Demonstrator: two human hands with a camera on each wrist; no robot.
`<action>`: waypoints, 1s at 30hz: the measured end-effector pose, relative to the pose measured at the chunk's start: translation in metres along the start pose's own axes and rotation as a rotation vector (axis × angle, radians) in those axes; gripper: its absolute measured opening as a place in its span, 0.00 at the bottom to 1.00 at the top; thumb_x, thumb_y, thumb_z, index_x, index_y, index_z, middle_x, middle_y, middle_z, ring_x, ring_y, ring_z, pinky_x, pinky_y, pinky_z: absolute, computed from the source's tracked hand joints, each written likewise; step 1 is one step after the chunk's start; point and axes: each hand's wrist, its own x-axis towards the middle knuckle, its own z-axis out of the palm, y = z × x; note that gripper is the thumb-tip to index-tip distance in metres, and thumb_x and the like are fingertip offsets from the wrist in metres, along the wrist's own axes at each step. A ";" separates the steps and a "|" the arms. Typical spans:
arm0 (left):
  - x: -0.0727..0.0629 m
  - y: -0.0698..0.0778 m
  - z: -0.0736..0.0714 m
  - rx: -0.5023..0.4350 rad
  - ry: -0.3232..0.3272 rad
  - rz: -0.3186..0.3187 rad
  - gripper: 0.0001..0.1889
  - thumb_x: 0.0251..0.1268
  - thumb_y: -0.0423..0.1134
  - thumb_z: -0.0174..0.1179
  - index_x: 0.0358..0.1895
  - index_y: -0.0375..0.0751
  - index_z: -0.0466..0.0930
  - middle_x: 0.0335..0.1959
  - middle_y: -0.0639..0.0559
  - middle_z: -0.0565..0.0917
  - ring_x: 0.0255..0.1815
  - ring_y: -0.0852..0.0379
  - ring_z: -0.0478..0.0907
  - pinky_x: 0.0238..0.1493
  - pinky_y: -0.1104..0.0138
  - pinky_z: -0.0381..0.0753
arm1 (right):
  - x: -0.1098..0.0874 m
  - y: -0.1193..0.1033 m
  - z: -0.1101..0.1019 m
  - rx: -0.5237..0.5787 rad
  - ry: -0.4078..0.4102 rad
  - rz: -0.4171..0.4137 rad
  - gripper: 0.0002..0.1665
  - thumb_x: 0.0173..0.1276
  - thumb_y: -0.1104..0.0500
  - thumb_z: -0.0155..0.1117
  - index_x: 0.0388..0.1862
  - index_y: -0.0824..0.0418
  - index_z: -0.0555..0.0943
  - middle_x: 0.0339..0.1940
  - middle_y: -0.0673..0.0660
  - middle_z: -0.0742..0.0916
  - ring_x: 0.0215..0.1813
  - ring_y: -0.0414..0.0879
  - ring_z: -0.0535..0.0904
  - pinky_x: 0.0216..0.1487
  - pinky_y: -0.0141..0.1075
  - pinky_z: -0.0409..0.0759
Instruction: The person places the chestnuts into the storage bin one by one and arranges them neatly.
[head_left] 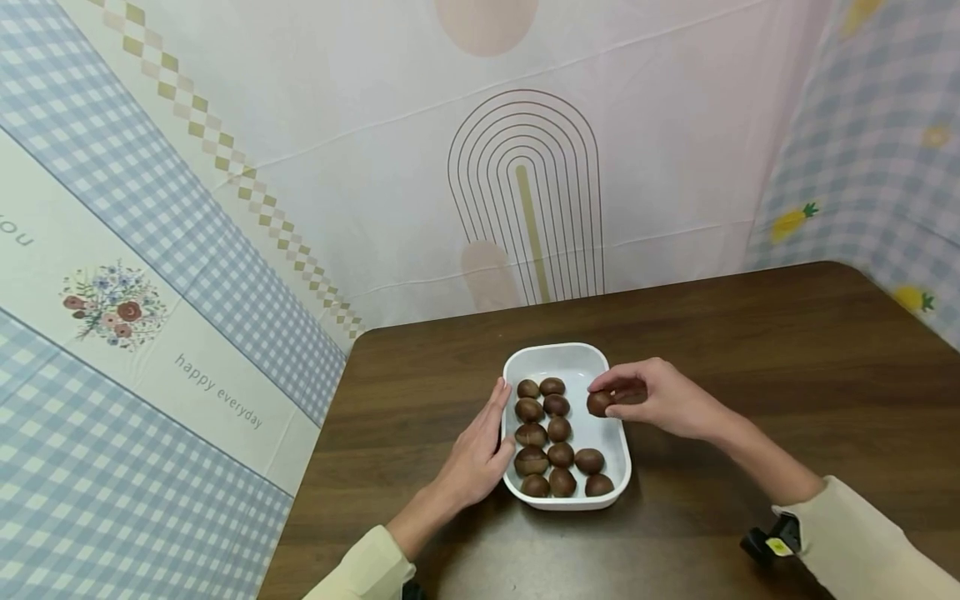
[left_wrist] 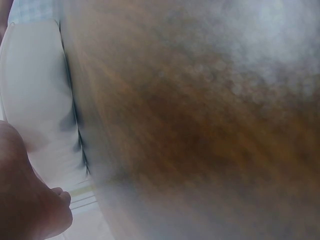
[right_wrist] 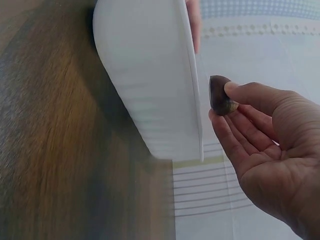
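A white rectangular dish with rounded corners holds several brown chestnuts. They stand in two long rows at the left, with a short third row beginning at the near right. My right hand pinches one chestnut between thumb and fingertips, above the rim in the right wrist view and over the dish's right part in the head view. Along the dish's left side rests my left hand, its fingers straight and its thumb by the rim. In the left wrist view, part of that hand shows beside the white dish wall.
The dish stands on a dark brown wooden table. Behind it hangs a pale cloth with printed arches, and blue checked cloth hangs at the left. A black wrist device sits at the right sleeve.
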 end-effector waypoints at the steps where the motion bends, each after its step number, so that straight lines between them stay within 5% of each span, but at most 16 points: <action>1: 0.000 0.000 0.000 0.000 0.000 0.001 0.40 0.74 0.40 0.50 0.87 0.40 0.50 0.89 0.50 0.48 0.86 0.54 0.52 0.77 0.50 0.66 | 0.002 0.000 0.001 -0.017 -0.004 -0.007 0.18 0.67 0.67 0.77 0.56 0.65 0.88 0.51 0.54 0.92 0.52 0.45 0.87 0.54 0.40 0.86; 10: 0.001 0.000 0.000 -0.003 -0.002 0.006 0.40 0.74 0.41 0.50 0.87 0.40 0.49 0.89 0.50 0.48 0.86 0.54 0.52 0.77 0.50 0.66 | 0.012 -0.004 0.016 -0.154 -0.043 0.003 0.17 0.63 0.68 0.76 0.51 0.61 0.90 0.46 0.48 0.92 0.44 0.42 0.83 0.45 0.39 0.83; 17: 0.000 0.000 -0.001 -0.009 0.002 0.006 0.40 0.74 0.40 0.50 0.87 0.39 0.50 0.89 0.49 0.48 0.86 0.54 0.52 0.78 0.50 0.65 | 0.018 -0.012 0.026 -0.232 -0.036 -0.001 0.16 0.61 0.77 0.66 0.39 0.60 0.91 0.36 0.50 0.92 0.39 0.40 0.83 0.41 0.39 0.85; 25: -0.001 0.000 -0.001 -0.008 -0.002 0.005 0.40 0.74 0.40 0.50 0.87 0.40 0.49 0.89 0.50 0.48 0.86 0.54 0.52 0.78 0.50 0.65 | 0.022 -0.016 0.031 -0.312 -0.105 -0.003 0.13 0.62 0.76 0.70 0.42 0.65 0.90 0.40 0.55 0.92 0.42 0.43 0.86 0.43 0.40 0.87; 30: -0.001 0.000 -0.001 -0.008 -0.002 0.001 0.40 0.74 0.40 0.50 0.87 0.40 0.49 0.89 0.50 0.48 0.85 0.53 0.52 0.77 0.50 0.66 | 0.023 -0.022 0.037 -0.472 -0.140 -0.034 0.12 0.60 0.77 0.71 0.40 0.66 0.90 0.39 0.56 0.91 0.41 0.46 0.87 0.41 0.40 0.86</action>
